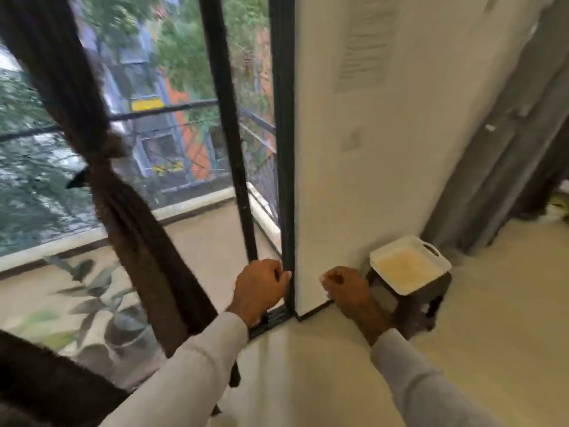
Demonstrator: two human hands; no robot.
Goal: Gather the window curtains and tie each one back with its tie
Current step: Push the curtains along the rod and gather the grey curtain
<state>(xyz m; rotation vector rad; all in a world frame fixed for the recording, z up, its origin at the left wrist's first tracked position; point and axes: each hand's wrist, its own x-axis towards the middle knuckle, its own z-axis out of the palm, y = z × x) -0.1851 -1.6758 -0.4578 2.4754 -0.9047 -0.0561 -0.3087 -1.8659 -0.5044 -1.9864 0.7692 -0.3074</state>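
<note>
A brown curtain (129, 217) hangs gathered in front of the window, cinched at mid-height by a knotted tie (107, 149) of the same brown. A dark fabric edge (37, 383) crosses the bottom left corner. My left hand (261, 288) is low beside the black window frame (284, 149), to the right of the curtain and apart from it, its fingers curled with nothing seen in them. My right hand (348, 288) is in front of the white wall, curled into a fist that holds nothing I can see. Both arms wear light sleeves.
A dark stool (428, 306) carrying a white tray (431, 251) stands against the wall (385, 180) at the right. Grey drapery (498, 155) hangs further right. Outside the glass are a balcony railing (172, 109) and a potted plant (101, 306).
</note>
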